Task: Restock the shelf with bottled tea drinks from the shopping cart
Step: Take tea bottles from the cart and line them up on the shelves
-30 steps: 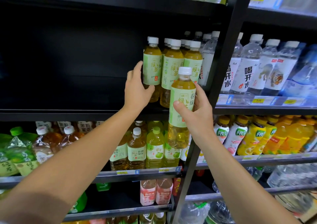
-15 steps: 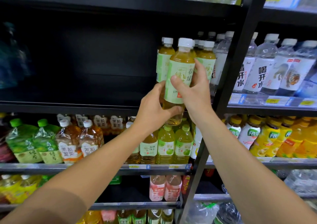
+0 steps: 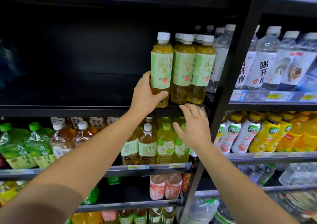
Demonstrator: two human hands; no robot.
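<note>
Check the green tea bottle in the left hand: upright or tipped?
Upright, or very nearly. The green tea bottle has its cap straight above its base, parallel to its neighbours, with the left hand gripping its lower part.

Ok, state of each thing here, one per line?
green tea bottle: upright at the shelf's front edge, capped, gripped low by the left hand
left hand: curled round that bottle
right hand: empty, fingers relaxed, below the shelf edge
shelved tea bottles: upright, capped, right of the held one
shelf: dark, bare on the left
</note>
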